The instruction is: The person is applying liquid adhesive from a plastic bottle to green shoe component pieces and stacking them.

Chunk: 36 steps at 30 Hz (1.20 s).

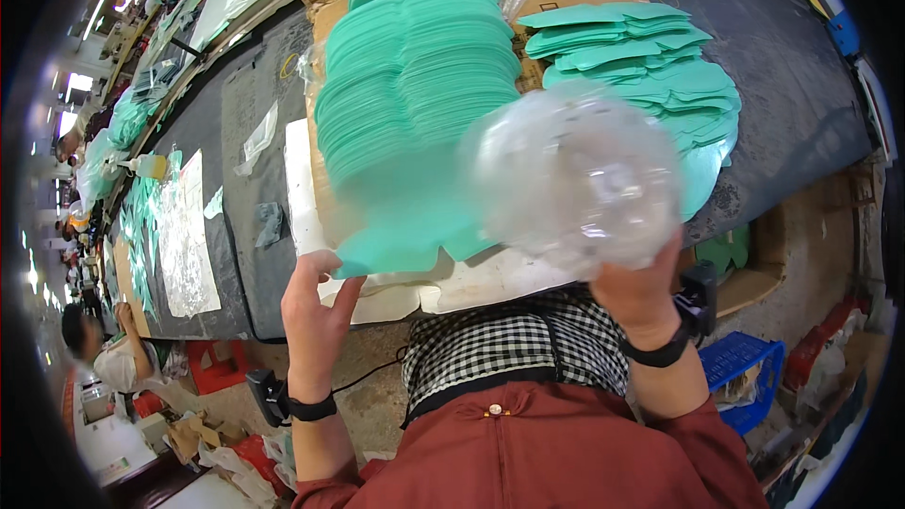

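- Hiding fingers of the right hand (643, 294), blurred plastic (584, 179) is leaving their grip impossible to tell.
- Left hand (316, 316) is pinching a green sheet (394, 247).

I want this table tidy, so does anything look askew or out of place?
Yes: the right-hand pile of green sheets looks askew, fanned at uneven angles, while the big stack beside it runs in neater rows. Loose scraps of plastic also lie on the dark table at left.
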Tool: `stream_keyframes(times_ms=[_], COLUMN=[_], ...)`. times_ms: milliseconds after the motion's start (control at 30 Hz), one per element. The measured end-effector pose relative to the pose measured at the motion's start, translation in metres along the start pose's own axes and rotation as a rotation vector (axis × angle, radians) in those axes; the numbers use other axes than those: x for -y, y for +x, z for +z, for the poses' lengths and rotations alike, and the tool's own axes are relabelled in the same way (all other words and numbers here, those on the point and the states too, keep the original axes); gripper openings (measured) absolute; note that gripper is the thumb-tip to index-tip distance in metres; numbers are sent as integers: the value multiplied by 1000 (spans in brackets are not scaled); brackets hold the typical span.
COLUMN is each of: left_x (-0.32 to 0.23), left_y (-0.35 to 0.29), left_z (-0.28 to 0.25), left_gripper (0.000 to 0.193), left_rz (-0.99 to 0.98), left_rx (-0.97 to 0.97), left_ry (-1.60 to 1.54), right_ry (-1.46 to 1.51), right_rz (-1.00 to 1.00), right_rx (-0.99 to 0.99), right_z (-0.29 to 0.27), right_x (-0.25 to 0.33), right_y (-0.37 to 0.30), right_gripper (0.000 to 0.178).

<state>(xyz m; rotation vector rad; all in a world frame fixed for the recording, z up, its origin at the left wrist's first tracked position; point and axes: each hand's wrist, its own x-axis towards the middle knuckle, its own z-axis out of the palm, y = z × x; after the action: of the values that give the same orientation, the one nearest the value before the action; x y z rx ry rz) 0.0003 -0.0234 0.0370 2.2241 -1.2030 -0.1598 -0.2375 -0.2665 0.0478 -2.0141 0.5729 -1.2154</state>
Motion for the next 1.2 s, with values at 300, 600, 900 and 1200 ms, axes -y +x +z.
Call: stream_keyframes(times_ms=[300, 600, 900, 1200], left_x=[55, 26, -2, -8], left_y=[-19, 3, 26, 50], left_z=[43, 35, -4, 35], left_gripper=[51, 39, 10, 20], left_rz=[116, 134, -45, -38], left_rx=[-80, -122, 68, 66], left_ry=[-38, 19, -452, -72], right_ry=[265, -15, 490, 586], right_rz=[-102, -145, 333, 443], right_rx=[185, 119, -489, -420], right_z=[114, 51, -107, -83], right_x=[31, 18, -50, -48], right_y=[13, 5, -37, -53], right_gripper=[53, 58, 58, 57])
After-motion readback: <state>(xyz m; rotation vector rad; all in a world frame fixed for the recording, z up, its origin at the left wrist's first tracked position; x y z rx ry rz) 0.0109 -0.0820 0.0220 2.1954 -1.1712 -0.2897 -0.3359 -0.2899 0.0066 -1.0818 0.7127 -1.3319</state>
